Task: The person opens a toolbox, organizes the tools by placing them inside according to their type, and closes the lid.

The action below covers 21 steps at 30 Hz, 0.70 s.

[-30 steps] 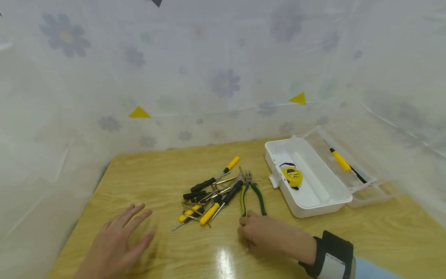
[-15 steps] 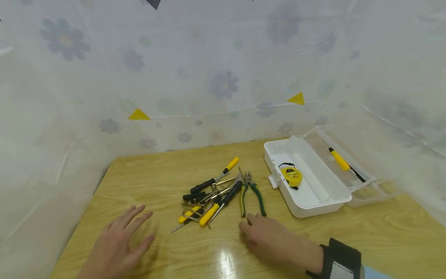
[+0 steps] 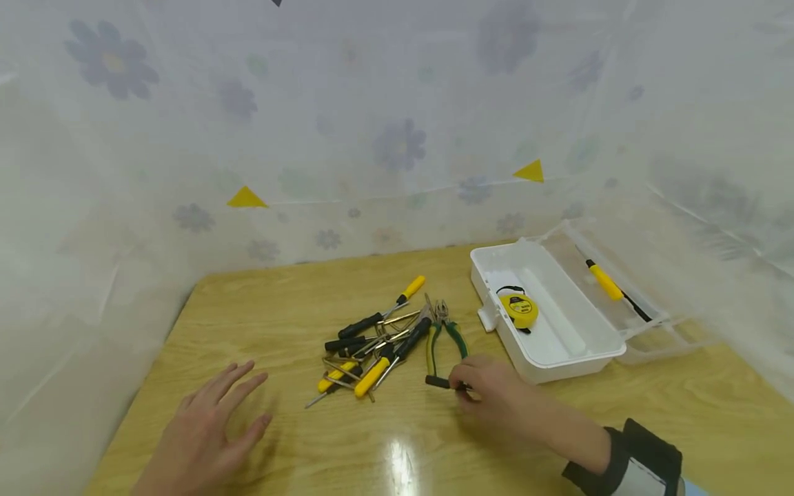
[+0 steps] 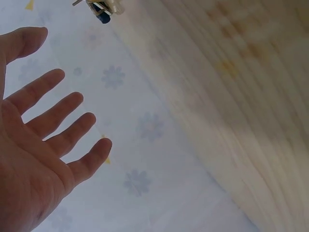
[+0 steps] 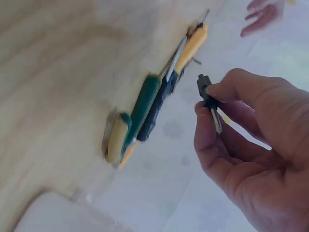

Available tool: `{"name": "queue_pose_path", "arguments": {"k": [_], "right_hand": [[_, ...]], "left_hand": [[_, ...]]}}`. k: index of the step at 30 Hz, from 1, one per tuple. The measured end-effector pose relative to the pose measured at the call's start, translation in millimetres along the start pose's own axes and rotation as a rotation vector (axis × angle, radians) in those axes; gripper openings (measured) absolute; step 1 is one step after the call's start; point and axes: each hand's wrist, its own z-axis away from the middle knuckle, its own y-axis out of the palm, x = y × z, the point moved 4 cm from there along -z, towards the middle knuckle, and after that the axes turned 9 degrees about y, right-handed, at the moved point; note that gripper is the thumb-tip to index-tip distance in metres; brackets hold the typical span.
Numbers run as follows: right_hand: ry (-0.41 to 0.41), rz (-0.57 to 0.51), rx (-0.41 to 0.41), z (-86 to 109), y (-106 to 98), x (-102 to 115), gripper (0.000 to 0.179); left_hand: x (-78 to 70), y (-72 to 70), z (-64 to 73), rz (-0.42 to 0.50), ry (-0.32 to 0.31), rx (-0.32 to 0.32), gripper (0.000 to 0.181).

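My right hand (image 3: 496,396) pinches a small black-handled screwdriver (image 5: 205,87) between thumb and fingers; its short metal shaft shows in the right wrist view. In the head view its black handle points left, in front of the green-and-yellow pliers (image 3: 459,341). Left of the pliers lies a heap of tools with black and yellow handles, among them a yellow-handled screwdriver (image 3: 374,377) and several brass-coloured bent pieces. My left hand (image 3: 201,430) is over the table's left part, fingers spread and holding nothing.
A white toolbox (image 3: 567,362) stands at the right with a yellow tape measure (image 3: 520,311) inside. Its clear lid (image 3: 676,337) lies folded out to the right, holding a yellow-and-black tool (image 3: 604,281). Flower-printed sheeting (image 3: 397,227) rises behind the wooden table (image 3: 273,303).
My right hand has shifted right and slightly away from me. The black handle, hidden before, now shows beyond its fingertips. My left hand keeps nearly the same place.
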Motion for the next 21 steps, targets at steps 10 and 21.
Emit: {"name": "queue_pose_path", "arguments": {"k": [10, 21], "right_hand": [[0.048, 0.109, -0.451, 9.1, -55, -37, 0.034], [0.284, 0.265, -0.616, 38.0, -103, -101, 0.025]], "left_hand": [[-8.4, 7.0, -4.5, 0.012, 0.066, -0.006, 0.065], [-49.5, 22.6, -26.2, 0.077, 0.234, 0.032, 0.053]]}}
